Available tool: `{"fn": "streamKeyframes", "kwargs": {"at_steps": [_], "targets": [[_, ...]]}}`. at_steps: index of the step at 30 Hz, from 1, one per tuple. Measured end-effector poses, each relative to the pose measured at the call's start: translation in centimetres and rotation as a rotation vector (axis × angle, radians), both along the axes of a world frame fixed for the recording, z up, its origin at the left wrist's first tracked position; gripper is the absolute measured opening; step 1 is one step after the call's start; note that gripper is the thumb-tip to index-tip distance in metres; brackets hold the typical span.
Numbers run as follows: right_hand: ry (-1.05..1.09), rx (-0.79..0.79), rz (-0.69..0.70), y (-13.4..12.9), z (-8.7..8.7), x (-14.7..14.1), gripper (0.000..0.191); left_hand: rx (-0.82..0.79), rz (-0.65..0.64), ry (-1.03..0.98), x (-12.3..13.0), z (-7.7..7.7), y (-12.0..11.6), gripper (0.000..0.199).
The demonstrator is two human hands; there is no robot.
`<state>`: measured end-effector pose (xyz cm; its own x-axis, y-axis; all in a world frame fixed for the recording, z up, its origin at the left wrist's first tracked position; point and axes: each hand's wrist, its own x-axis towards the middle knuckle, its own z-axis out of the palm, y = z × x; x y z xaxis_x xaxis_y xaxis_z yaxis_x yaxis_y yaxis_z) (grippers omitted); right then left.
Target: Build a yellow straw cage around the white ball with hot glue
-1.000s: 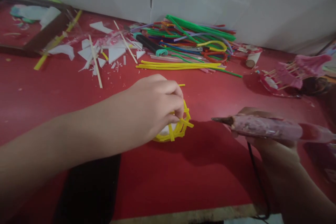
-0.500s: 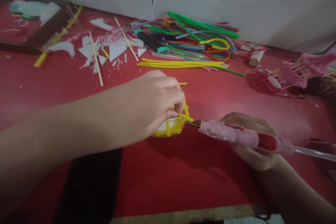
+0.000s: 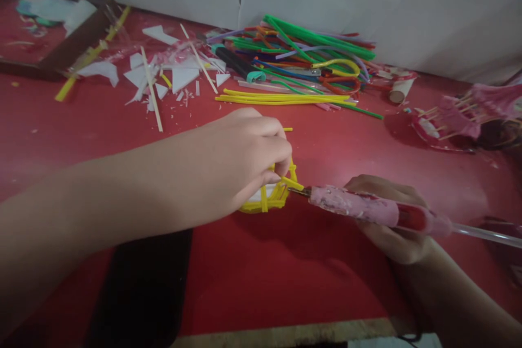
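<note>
My left hand pinches the end of a yellow pipe cleaner strip between thumb and fingers. Under it sits a small round basket-like frame made of yellow strips, with a white base partly hidden by the hand. From the right, my right hand is wrapped round a pink hot glue gun. Its metal nozzle points left, at or very close to the yellow strip and the frame's right side. A clear glue stick juts from the gun's back end.
Behind my hands lie several yellow pipe cleaners, a coloured pile, a black-and-teal cutter and white scraps. A pink model with sticks stands at right. A black phone-like slab lies in front; a wall rises behind.
The view has shifted slightly. The nozzle sits a little closer against the yellow strip; both hands keep their grips.
</note>
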<state>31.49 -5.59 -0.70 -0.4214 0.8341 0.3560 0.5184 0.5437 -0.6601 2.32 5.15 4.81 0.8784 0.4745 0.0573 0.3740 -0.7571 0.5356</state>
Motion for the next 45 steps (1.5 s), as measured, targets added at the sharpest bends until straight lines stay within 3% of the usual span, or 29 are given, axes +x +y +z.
{"fn": "streamKeyframes", "kwargs": {"at_steps": [16,30,45], "targets": [[-0.005,0.025,0.056,0.2,0.31,0.09,0.021,0.032,-0.013,0.025,0.03,-0.01,0.02,0.024],[0.011,-0.008,0.035,0.27,0.37,0.04,0.01,0.022,-0.002,0.035,0.03,0.25,-0.16,0.023],[-0.003,0.0,0.023,0.22,0.32,-0.03,0.015,0.015,-0.001,0.013,-0.03,0.04,-0.03,0.023]]}}
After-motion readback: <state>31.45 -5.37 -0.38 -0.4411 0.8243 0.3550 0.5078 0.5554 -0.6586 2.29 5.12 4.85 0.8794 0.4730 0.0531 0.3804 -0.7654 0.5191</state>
